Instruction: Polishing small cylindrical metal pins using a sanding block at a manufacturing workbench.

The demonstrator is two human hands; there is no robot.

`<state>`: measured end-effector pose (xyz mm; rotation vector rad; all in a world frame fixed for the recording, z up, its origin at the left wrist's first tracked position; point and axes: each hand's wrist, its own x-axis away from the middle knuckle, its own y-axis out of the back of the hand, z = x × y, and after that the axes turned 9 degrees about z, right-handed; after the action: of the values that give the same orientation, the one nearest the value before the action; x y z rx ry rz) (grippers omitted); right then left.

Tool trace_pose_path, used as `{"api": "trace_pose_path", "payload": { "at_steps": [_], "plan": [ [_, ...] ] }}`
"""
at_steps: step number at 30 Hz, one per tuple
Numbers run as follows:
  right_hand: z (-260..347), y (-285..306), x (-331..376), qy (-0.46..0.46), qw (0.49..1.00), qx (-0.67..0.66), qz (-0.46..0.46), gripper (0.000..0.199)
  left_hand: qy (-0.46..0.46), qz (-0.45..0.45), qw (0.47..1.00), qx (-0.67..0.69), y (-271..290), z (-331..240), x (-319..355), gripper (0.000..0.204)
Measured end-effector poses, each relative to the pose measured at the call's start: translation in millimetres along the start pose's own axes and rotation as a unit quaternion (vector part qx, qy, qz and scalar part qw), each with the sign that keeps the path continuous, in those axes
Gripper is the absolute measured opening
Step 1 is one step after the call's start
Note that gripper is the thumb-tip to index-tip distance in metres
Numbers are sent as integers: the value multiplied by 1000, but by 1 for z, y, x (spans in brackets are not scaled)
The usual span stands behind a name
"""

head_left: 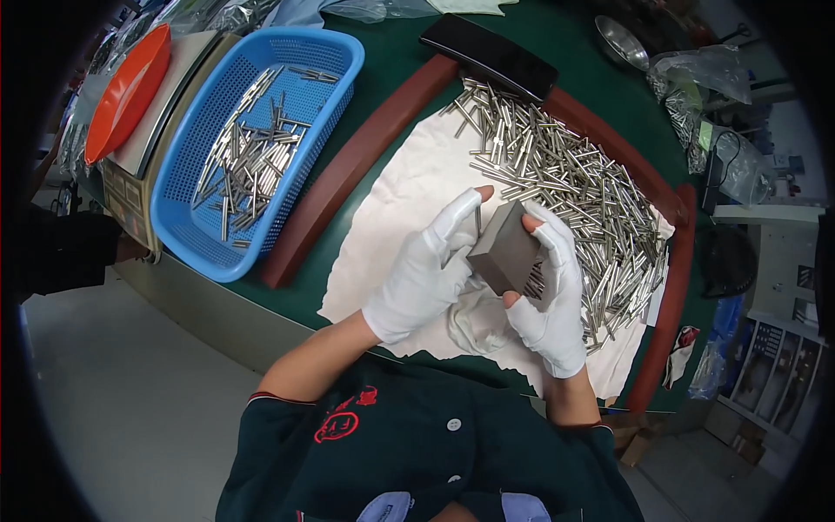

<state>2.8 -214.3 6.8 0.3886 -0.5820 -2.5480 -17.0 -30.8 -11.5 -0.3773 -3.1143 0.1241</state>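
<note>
Above the pale cloth (374, 235), the right hand (559, 317) grips the grey block (504, 248) by its edges; the left hand (424, 277) half-curls beside it, hold unclear. Probably heavy, stiff, smooth: best held by opposite faces.

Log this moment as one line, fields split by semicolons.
right hand: gripping gray block; left hand: beside block; metal pins: heaped on white cloth; blue basket: holding more pins

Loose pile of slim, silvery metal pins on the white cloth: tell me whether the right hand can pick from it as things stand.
Probably not yet: the white-gloved right hand is gripping a grey rectangular block, though the pile lies close beside that hand with nothing visible in between.
</note>
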Motion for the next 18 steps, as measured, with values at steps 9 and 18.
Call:
{"api": "trace_pose_path", "payload": {
  "at_steps": [9, 18],
  "plan": [
    [-1, -3, 4, -75, 991, -106, 7, 71, 53, 87, 995, -24, 3, -7, 4, 57],
    [2, -4, 3, -60, 988, -144, 11, 70, -63, 18, 997, -50, -5, 7, 3, 57]
  ]
}}
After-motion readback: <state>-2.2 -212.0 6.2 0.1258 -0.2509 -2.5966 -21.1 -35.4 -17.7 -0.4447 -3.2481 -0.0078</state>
